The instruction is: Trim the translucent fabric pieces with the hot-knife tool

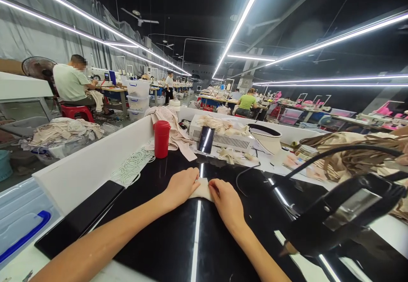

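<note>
A small piece of cream fabric (202, 189) lies on the glossy black worktop (165, 239), stretched between my two hands. My left hand (182, 188) pinches its left end, fingers curled toward the middle. At the right end, my right hand (228, 203) grips the cloth between thumb and fingertips. Both hands are closed, and parts of the fabric are hidden beneath the fingers.
A red lidded cup (162, 139), a phone (206, 140) and pale green cord (135, 165) stand beyond my hands. Close on the right is a black machine or tool (347, 214) with a cable. Left is a black slab (81, 216). Co-workers sit farther off.
</note>
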{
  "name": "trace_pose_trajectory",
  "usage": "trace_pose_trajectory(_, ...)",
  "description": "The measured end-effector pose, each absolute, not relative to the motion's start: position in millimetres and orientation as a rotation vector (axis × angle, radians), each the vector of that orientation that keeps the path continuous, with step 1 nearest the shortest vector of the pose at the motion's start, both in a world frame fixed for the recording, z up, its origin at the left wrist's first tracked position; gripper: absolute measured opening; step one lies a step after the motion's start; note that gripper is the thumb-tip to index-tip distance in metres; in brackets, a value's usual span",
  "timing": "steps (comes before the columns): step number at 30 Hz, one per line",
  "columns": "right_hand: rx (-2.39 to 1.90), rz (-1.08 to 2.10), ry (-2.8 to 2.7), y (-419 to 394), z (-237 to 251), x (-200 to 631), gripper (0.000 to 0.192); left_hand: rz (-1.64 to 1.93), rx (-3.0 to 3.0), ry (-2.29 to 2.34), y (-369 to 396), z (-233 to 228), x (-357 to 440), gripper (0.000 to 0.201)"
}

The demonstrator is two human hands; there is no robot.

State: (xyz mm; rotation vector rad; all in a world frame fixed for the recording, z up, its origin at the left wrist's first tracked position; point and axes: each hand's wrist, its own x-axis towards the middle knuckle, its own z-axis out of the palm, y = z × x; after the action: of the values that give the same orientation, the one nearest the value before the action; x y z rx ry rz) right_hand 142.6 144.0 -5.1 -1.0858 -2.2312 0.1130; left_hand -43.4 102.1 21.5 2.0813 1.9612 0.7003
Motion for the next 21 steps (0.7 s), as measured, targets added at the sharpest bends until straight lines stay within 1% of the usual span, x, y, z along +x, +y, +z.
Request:
trace_pose_trajectory(5, -1.074, 0.012, -2.256, 146.9, -13.5, 139.8, 0.019, 0.785, 2.066, 1.971, 103.6, 16.5, -46.2, 0.024)
trace_pose_trajectory(11, -0.997, -0.115, -2.313, 142.8, -13.3, 136.9, 0.031, 0.885, 2.041, 1.915, 105.1, 9.2, -50.1, 0.021)
trace_pose_trajectory(17, -0.958, -0.203, -2.38, 141.8, -20.2, 134.0, 0.033, 0.93, 2.029, 1.898, 106.3, 1.2, -50.3, 0.022)
trace_pose_trajectory(21, -0.955, -0.212, -2.381, 142.5, -21.1, 133.6, 0.037, 0.969, 1.994, 1.887, 108.0, -1.9, -52.2, 0.024)
